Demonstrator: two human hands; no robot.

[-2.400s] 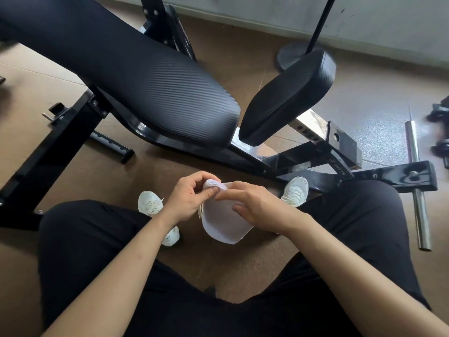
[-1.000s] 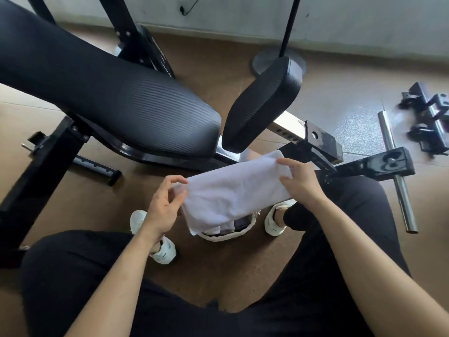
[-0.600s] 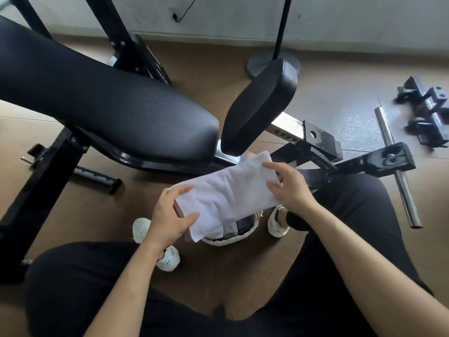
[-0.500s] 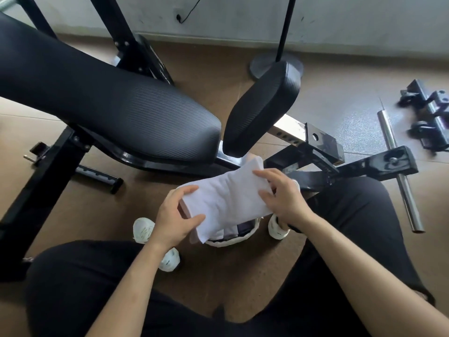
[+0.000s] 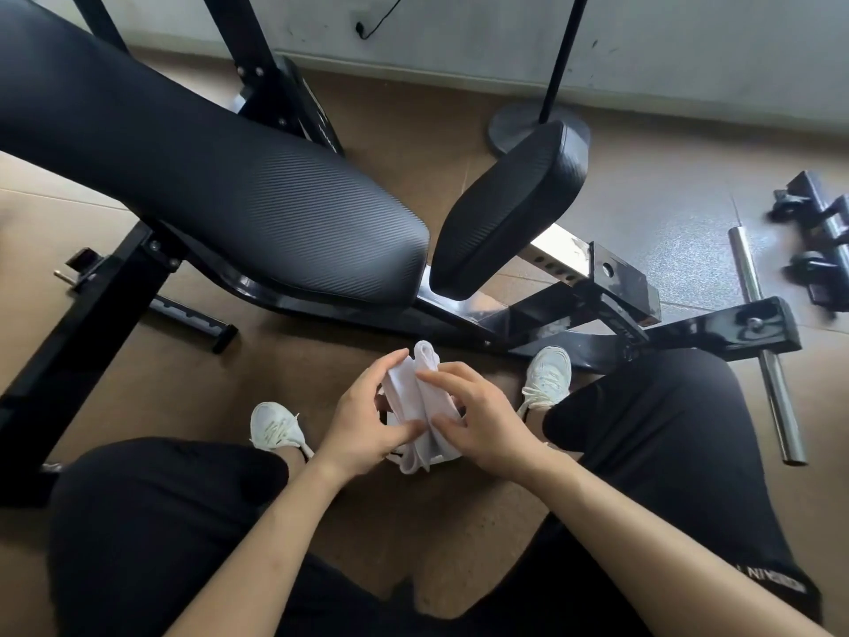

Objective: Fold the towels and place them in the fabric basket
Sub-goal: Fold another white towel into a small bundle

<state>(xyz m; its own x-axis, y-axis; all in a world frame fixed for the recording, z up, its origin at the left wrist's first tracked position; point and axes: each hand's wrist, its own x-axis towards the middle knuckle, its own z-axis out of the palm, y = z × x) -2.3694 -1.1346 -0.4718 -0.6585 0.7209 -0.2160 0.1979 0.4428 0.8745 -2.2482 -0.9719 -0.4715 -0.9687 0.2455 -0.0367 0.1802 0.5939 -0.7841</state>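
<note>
Soft daylight, glare on the metal frame (image 5: 558, 250), edges curved.

There is one view only, from a wide-angle camera on the person's head, looking forward and steeply down. Nearest, at the bottom edge, are both forearms and the black-trousered knees; just beyond them the two hands (image 5: 413, 420) meet at centre, close to the lens. Past them the brown floor (image 5: 285, 374) runs to a padded weight bench (image 5: 257, 195) across the left and middle. A pale wall (image 5: 459, 25) closes the far edge. Straight lines bow near the borders.
</note>
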